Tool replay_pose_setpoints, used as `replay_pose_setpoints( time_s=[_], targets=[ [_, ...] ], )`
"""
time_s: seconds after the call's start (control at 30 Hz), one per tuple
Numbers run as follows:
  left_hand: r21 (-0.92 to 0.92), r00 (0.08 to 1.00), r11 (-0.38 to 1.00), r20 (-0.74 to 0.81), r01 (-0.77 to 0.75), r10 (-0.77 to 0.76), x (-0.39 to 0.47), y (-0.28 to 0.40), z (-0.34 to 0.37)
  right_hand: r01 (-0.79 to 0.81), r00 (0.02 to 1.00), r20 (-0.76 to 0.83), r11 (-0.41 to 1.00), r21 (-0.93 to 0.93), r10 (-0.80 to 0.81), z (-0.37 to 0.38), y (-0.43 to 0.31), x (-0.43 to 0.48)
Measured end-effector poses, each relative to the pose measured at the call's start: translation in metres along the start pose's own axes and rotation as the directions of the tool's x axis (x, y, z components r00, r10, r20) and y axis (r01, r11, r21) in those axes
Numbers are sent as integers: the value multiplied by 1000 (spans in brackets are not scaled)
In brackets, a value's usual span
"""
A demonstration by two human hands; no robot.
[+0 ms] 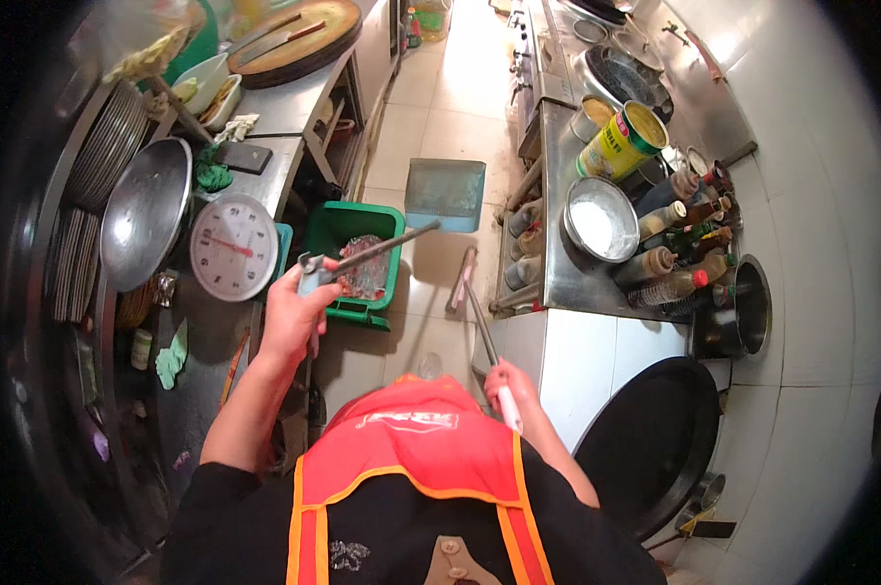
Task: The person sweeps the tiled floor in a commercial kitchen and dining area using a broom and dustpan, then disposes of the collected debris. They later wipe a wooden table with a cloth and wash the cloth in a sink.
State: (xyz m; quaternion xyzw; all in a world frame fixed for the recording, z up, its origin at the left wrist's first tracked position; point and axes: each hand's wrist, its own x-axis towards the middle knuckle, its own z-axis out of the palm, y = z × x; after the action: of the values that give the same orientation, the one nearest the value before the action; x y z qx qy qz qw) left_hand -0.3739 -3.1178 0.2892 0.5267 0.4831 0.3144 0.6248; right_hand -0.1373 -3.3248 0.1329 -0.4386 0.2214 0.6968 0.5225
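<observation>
My left hand (298, 307) grips the upper end of a dustpan's long grey handle (386, 248). That handle runs out to a translucent blue dustpan (445, 196) low over the tiled floor. Down at my right side, my right hand (510, 384) is closed around a broom's pole (484, 329) near its white end. The narrow broom head (462, 279), with a pinkish middle, is at floor level, nearer to me than the dustpan and apart from it. Beyond my left hand stands a green plastic bin (353, 212) with clear plastic and reddish scraps inside.
To the left, a steel counter (276, 161) carries a dial scale (234, 247), a metal bowl (148, 212) and a round chopping board (301, 44) with knives. The right-hand counter (557, 278) bears a bowl of white powder (601, 219) and several bottles. A large black wok (652, 439) leans nearby.
</observation>
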Motion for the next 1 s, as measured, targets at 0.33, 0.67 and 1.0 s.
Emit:
replay_pose_setpoints(
  time_s=[0.33,0.67,1.0],
  targets=[
    [11,995,996,-59,87,-86,172,-7,62,29,980,174,935,353,-97,72,-141,74],
    [64,988,987,38,149,-151,393,-45,105,51,999,-7,967,248,-51,190,-291,136],
    [483,969,865,117,135,-217,548,-102,125,210,950,296,899,-384,-96,349,-410,177]
  ],
)
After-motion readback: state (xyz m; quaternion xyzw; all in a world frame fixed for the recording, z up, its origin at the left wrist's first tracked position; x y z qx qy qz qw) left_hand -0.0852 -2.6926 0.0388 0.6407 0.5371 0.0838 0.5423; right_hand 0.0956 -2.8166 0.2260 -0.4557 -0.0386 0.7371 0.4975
